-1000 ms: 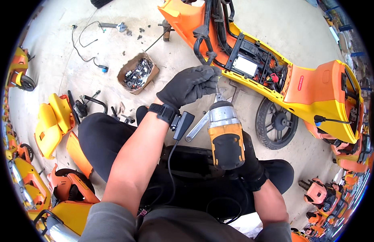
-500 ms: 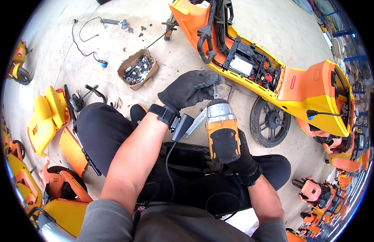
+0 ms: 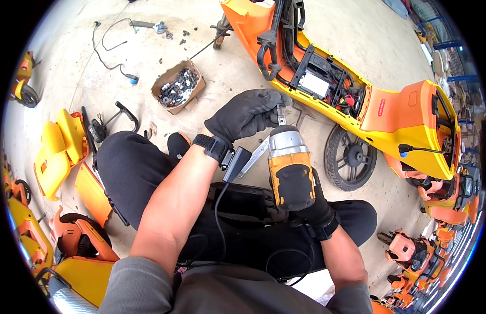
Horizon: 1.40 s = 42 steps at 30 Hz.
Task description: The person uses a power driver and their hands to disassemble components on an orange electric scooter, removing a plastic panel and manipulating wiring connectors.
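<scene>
My right hand (image 3: 318,203), in a black glove, grips a yellow-and-black cordless impact driver (image 3: 293,180) from behind and below. The driver's silver nose points away from me, over my lap. A metal driver bit (image 3: 281,117) sticks out of it. My left hand (image 3: 247,115), also gloved in black, has its thumb and fingers pinched together round the front of this bit. Whatever may be at the bit's tip is hidden in those fingers. A flat silver wrench-like bar (image 3: 255,158) shows just left of the driver, partly behind it and my wrist.
A partly stripped orange-and-yellow scooter (image 3: 353,112) lies ahead to the right, its wheel (image 3: 351,157) near my knee. A cardboard box (image 3: 176,109) of small parts stands on the floor. Yellow panels (image 3: 59,152) lie at left; a cable (image 3: 104,60) is beyond them.
Both hands and the driver hold almost the same pose. The driver's body has shifted very slightly to the right, and the view has moved a little.
</scene>
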Tool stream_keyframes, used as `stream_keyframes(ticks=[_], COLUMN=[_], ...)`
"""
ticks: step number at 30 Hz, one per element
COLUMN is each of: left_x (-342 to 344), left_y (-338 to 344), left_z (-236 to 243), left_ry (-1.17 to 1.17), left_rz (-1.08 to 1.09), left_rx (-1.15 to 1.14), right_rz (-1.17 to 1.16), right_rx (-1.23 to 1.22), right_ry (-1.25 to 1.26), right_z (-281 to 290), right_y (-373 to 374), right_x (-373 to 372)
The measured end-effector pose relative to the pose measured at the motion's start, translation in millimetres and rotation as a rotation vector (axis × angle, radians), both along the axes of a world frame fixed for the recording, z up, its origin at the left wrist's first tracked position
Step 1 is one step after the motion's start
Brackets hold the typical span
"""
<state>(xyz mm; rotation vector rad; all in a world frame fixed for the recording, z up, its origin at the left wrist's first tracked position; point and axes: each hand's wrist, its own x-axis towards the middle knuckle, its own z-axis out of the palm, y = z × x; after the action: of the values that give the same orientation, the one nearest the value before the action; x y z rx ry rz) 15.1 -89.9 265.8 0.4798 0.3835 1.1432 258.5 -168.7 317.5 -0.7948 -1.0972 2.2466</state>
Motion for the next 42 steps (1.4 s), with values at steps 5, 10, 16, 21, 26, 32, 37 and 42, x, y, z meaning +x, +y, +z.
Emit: stream_keyframes(ticks=[5,10,16,21,26,32,37,42], left_x=[-2,1,-2,-4,-9,-9,-23,-36], left_y=[0,0,-1,-4,-3,-9,-1,3], left_z=[-2,2,7,15,-4,-7,-22,-31], left_ry=[-0.021,-0.017,0.011,0.106,0.077,0.221,0.537,0.257], left_rz=[-0.012,0.010,0.007,0.020,-0.001,0.041,0.120,0.024], left_rx=[-0.016,-0.031,-0.041,-0.097,-0.095,-0.028,0.228,-0.154], right_rz=[0.096,0.042,0.087,0.052,0.147,0.098,0.170,0.239], right_rx=[0.123,0.134,0.340,-0.025,0.307,-0.045,0.665,0.883], right_ry=[-0.133,-0.090,-0.222,0.088,-0.232,-0.010,-0.556,-0.702], right_z=[-2,-11,-8,-1,4,-53,-108,-121], right_y=[3,-2,-2,3,12,26,39,46], right_x=[3,7,4,-8,-23,-31,-27,-47])
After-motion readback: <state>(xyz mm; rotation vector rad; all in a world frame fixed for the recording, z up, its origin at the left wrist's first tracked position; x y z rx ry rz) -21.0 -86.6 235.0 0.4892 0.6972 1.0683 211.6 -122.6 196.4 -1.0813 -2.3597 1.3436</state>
